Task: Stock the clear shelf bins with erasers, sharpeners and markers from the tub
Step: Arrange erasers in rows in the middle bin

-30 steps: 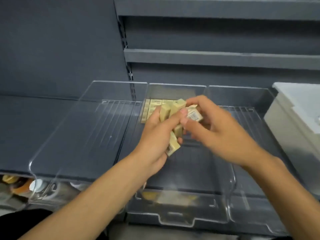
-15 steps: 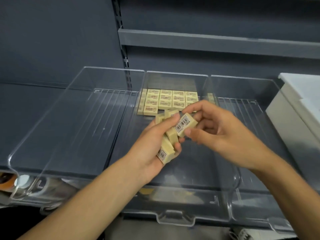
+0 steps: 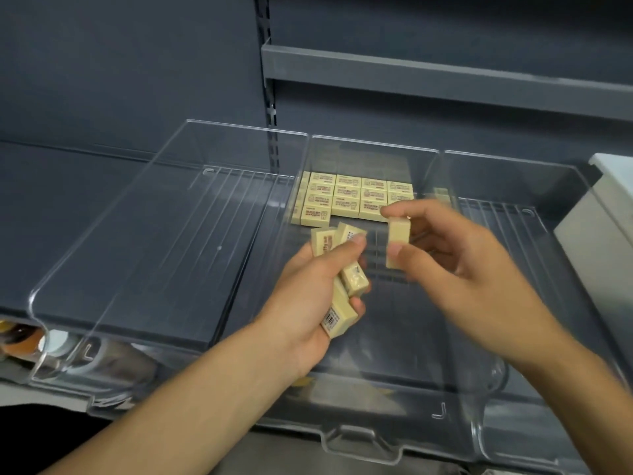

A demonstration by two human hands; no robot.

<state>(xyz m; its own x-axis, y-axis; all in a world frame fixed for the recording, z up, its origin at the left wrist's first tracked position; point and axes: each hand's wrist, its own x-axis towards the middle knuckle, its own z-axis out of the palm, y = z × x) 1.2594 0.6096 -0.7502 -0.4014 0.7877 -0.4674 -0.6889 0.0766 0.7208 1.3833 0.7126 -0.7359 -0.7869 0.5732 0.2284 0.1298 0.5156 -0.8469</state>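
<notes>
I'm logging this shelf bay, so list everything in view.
Clear plastic shelf bins: three, transparent, side by side on the shelving.
Cream rectangular erasers in rows: about a dozen, cream, back of middle bin.
Bunched erasers: at least four, cream, in left hand.
Single eraser: one, cream, in right hand.
White tub: one, white, far right.
Dark grey shelf: one, grey, above bins.
Left hand: one, over middle bin, gripping the bunch.
Right hand: one, beside it, pinching the single eraser.
</notes>
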